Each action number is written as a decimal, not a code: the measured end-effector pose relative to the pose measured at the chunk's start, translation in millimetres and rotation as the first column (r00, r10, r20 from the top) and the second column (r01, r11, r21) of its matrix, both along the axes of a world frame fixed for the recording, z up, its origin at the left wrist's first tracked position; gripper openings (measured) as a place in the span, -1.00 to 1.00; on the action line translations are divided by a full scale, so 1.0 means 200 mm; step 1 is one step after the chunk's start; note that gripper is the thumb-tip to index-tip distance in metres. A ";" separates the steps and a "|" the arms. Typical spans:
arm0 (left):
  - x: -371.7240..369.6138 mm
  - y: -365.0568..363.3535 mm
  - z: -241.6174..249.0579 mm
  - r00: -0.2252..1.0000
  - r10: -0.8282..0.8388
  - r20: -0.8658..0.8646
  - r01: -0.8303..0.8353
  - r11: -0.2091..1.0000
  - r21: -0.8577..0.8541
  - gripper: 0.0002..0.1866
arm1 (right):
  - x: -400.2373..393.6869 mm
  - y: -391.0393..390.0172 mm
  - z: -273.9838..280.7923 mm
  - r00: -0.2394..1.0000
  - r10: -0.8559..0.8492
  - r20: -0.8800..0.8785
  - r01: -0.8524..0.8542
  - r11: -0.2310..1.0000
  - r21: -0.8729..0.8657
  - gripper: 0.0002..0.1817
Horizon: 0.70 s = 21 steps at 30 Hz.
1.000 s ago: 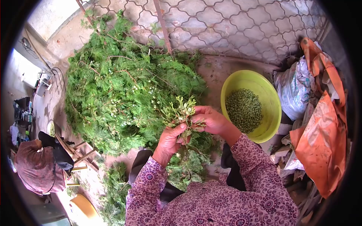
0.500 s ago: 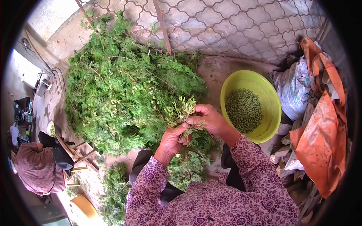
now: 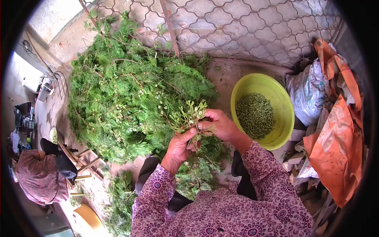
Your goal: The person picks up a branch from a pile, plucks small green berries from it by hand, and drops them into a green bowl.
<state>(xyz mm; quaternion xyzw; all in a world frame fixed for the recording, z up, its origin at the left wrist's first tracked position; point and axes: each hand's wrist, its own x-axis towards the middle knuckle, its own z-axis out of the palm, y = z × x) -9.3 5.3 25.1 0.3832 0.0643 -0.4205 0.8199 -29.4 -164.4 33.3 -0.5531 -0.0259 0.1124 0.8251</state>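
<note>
A leafy green sprig (image 3: 191,114) with small pale green cones stands up between my two hands. My left hand (image 3: 180,149) is closed around its lower part, thumb on top. Close beside it on the right, my right hand (image 3: 222,125) pinches the sprig with thumb and forefinger. Beyond my hands spreads a large heap of green branches (image 3: 130,91), with pale cones among the leaves. Right of my right hand is a yellow-green basin (image 3: 285,114) holding many small green cones (image 3: 254,115).
A metal lattice (image 3: 252,27) borders the back. White sacks (image 3: 309,93) and an orange bag (image 3: 335,146) lie at the right. Another person (image 3: 41,175) sits at the left by a wooden stool (image 3: 89,164), with a yellow container (image 3: 87,219) nearby.
The sprig has shifted very slightly between my fingers, and its tip leans a bit further right. Both hands stay almost in place.
</note>
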 end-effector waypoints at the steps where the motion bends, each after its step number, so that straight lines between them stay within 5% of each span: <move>1: 0.00 0.00 -0.01 1.000 0.001 0.000 -0.001 1.000 -0.001 -0.72 | 0.00 0.01 -0.01 1.000 0.001 0.000 -0.001 1.000 -0.001 -0.81; 3: 0.00 0.00 -0.02 0.998 0.052 -0.031 -0.051 0.999 0.019 -0.72 | 0.01 0.03 -0.04 0.981 -0.158 0.112 0.180 0.958 -0.224 -0.86; 6: -0.02 -0.02 0.06 0.986 0.165 0.036 -0.168 0.981 0.095 -0.74 | 0.04 -0.05 0.02 0.951 -0.309 0.011 0.297 0.904 -0.307 -0.90; 7: 0.01 0.00 0.08 0.983 0.153 0.097 -0.158 0.987 0.039 -0.73 | 0.05 -0.10 0.00 0.974 -0.227 -0.024 0.225 0.972 -0.061 -0.91; 8: 0.02 0.01 0.08 0.982 0.163 0.097 -0.167 0.985 0.035 -0.73 | 0.05 -0.11 0.00 0.976 -0.218 -0.023 0.216 0.974 -0.065 -0.91; 9: 0.03 0.01 0.08 0.973 0.222 0.067 -0.227 0.971 0.077 -0.72 | 0.04 -0.11 0.02 0.984 -0.141 -0.104 0.160 0.966 0.201 -0.91; 11: 0.06 0.03 0.03 0.966 0.247 0.073 -0.255 0.960 0.120 -0.67 | 0.02 -0.12 0.00 0.980 0.046 -0.192 0.067 0.837 0.543 -0.88; 14: 0.03 0.00 0.05 0.919 0.353 0.174 -0.384 0.900 0.206 -0.78 | 0.01 -0.10 -0.04 0.963 0.195 -0.185 -0.014 0.723 0.691 -0.87; 21: 0.05 0.01 0.06 0.929 0.303 0.211 -0.345 0.916 0.203 -0.85 | -0.02 -0.05 0.01 0.957 0.195 -0.217 -0.032 0.809 0.587 -0.80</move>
